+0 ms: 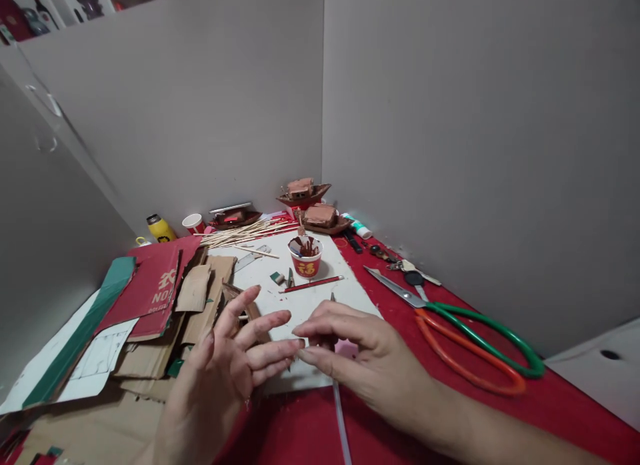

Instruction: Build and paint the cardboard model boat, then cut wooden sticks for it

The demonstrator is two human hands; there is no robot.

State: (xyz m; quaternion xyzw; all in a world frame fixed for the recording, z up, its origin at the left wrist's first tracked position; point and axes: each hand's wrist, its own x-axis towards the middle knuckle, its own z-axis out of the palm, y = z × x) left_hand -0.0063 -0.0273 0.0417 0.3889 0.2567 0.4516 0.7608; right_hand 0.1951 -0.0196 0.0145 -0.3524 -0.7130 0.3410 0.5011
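Observation:
My left hand (220,378) is turned palm up with its fingers spread apart, over the front of the white board (325,261). From the right, my right hand (370,351) comes in with thumb and forefinger drawn together at the tip of one left finger. Anything small pinched there is too small to make out. Behind my left fingers, a small brown cardboard boat (255,311) is partly hidden. A thin pale rod (341,425) runs out from under my right hand, and a pink piece (346,348) shows beside it.
A paper cup with brown paint (306,266), a red pencil (313,284) and an eraser (277,277) are on the board. Large scissors (425,303) lie right. Cardboard sheets (145,358) pile up left. Model boats (323,218), thin sticks (240,233) and a yellow bottle (160,229) stand behind.

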